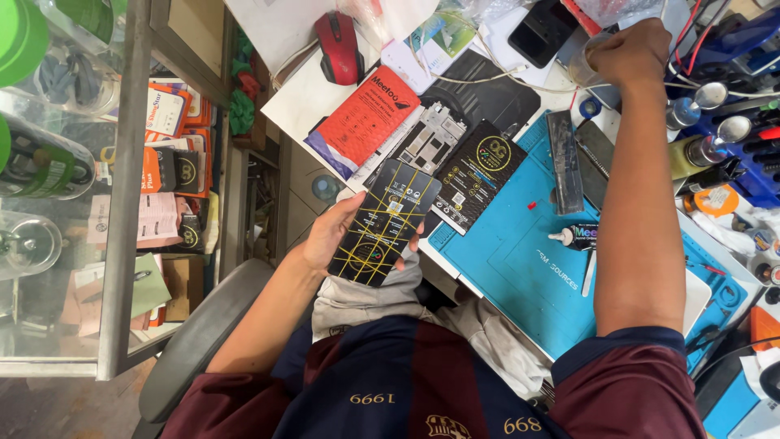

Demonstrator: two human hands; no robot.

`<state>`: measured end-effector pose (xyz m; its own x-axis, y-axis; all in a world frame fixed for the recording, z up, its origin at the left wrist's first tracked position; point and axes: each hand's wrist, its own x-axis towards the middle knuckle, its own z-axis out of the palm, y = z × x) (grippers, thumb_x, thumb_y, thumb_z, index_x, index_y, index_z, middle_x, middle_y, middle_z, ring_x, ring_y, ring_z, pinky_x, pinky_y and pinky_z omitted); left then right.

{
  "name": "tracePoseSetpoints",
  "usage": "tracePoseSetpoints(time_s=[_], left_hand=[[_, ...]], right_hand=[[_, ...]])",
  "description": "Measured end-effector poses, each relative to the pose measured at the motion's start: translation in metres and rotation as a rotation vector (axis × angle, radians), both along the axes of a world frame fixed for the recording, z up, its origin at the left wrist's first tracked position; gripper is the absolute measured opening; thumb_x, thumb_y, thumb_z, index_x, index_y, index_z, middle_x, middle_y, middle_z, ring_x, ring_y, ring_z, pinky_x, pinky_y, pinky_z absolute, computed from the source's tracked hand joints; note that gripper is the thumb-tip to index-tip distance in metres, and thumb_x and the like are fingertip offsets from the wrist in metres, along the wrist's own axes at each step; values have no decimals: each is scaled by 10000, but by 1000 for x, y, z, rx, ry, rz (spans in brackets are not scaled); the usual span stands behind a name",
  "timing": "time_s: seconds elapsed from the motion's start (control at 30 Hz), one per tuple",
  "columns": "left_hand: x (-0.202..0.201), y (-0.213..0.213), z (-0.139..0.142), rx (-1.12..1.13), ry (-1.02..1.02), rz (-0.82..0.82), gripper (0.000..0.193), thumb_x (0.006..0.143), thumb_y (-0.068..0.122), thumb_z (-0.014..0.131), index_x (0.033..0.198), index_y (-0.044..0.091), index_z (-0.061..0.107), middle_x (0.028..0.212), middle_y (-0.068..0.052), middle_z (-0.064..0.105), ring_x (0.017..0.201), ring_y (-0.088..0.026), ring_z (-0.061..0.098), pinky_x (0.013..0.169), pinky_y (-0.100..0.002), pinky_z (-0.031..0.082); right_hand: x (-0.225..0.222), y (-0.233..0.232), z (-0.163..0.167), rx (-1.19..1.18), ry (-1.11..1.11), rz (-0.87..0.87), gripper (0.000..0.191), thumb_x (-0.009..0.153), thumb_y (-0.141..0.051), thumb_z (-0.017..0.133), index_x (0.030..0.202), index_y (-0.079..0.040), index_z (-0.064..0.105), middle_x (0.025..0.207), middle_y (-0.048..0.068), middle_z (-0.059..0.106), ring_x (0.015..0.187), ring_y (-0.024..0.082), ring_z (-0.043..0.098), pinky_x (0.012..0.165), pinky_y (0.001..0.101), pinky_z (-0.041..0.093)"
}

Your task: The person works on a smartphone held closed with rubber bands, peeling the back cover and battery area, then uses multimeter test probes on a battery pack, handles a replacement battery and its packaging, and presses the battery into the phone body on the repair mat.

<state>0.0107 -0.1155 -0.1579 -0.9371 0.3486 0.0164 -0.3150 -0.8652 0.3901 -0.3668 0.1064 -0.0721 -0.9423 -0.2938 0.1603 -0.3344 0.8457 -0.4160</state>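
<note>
Desk [341, 97] clutter spread round a blue work mat [520, 260], the landmark for everything else. On the mat's far edge lay a dark slim phone part [563, 161], and near its middle a small glue tube [578, 236]. Beyond the mat's far left corner sat a red mouse [340, 47]. Just off the mat's left edge, the left hand [337, 232] had its grip wrapped around a black phone bound with yellow bands [384, 222], fingers curled at its sides. Past the mat's far right corner, the right hand [630, 53] was clenched into a fist around thin white cables [487, 75].
</note>
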Motion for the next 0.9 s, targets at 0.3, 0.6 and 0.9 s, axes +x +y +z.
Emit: tracePoseSetpoints(time_s=[0.3,0.6,0.9], left_hand=[[-4,2,0,-30,-18,6,683,1112,467,311,1516,-67,449,1393,-282,561,1200,-387,598,942,-520,574],[-17,6,12,53,13,-3,725,1121,535,299,1543,-41,424,1401,-277,564,1243,-409,607,944,-576,576],[-24,9,20,-66,-11,-37,648,1138,441,333,1539,-59,425,1369,-285,595,1193,-405,636,1033,-629,544]], right_hand=[[-4,13,-5,-376,16,-53,55,837,-99,810,866,-68,775,803,112,750,673,224,763,584,371,587],[9,30,-19,-1373,-702,-118,130,990,-63,719,1098,-74,648,961,84,764,826,189,696,676,326,483],[76,27,-21,-1329,-840,54,199,1012,-81,594,1211,-77,601,1016,79,689,978,247,721,740,342,506]])
